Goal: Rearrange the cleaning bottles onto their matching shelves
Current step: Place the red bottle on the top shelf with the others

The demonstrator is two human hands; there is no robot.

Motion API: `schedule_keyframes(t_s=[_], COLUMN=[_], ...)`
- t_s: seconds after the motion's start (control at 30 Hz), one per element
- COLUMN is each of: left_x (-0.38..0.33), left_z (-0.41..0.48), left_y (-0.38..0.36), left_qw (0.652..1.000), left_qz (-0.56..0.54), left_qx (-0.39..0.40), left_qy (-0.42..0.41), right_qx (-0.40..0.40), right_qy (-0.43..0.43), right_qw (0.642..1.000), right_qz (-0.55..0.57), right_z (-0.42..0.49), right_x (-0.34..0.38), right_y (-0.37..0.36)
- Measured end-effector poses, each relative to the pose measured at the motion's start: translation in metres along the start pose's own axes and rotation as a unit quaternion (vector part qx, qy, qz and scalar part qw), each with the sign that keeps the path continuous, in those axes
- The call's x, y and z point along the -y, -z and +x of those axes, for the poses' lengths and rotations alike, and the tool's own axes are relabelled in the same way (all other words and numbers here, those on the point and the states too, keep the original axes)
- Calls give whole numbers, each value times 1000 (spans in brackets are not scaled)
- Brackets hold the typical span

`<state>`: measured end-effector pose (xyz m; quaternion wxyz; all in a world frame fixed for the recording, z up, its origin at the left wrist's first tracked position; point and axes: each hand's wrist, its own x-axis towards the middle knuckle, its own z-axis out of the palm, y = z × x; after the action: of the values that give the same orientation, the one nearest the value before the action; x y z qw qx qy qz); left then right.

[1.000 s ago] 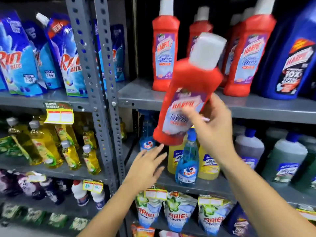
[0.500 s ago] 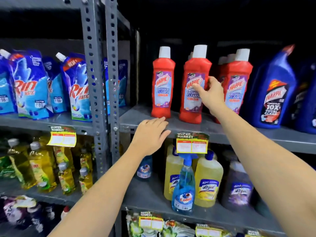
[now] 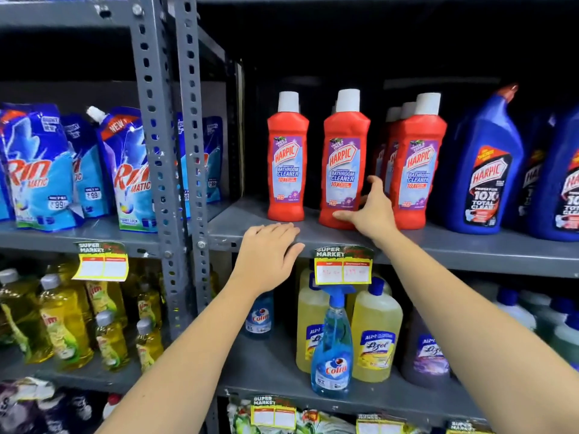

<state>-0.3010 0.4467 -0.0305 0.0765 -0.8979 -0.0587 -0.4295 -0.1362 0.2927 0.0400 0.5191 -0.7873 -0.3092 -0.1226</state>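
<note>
On the upper right shelf point(image 3: 470, 249), the red Harpic bathroom cleaner bottle point(image 3: 344, 161) stands upright, base flat on the grey metal, second in a front row with another red bottle point(image 3: 287, 161) to its left and a cluster of red bottles point(image 3: 416, 164) just beside it on the right. Right hand point(image 3: 368, 211): fingers spread, thumb lying along the bottle's lower front edge, the other fingers reaching round its right side; grip loose, resting against the bottle rather than clenched on it, though how much contact there is behind the bottle cannot be told. Left hand point(image 3: 269, 249): flat, palm down on the shelf's front lip, holding nothing, apparently steadying. Blue Harpic toilet cleaner bottles point(image 3: 485, 170) stand further right on the same shelf; a price tag point(image 3: 343, 266) hangs from the lip below. Judgement: the step is the final seating and squaring of this bottle among its matching kind. To do it well, nudge low at the base, not at the cap, so the tall narrow body does not tip; turn the label square to the front; keep a small gap from the right-hand cluster so the fingers can slide out sideways without dragging a neighbour. Draw the hand away low and slowly.
</note>
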Motion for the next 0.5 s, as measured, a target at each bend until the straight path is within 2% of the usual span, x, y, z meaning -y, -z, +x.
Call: schedule_keyframes(t_s=[0.27, 0.5], left_x=[-1, -2], left_z=[0, 1], left_y=[0, 2], left_qw=[1000, 1000], left_qz=[4, 1], left_qx=[-9, -4], left_qy=[-1, 4], right_qx=[52, 88], right_qy=[-2, -17], right_qw=[999, 995], right_qz=[-10, 33], right_z=[15, 24], right_x=[-8, -16], right_y=[-5, -10])
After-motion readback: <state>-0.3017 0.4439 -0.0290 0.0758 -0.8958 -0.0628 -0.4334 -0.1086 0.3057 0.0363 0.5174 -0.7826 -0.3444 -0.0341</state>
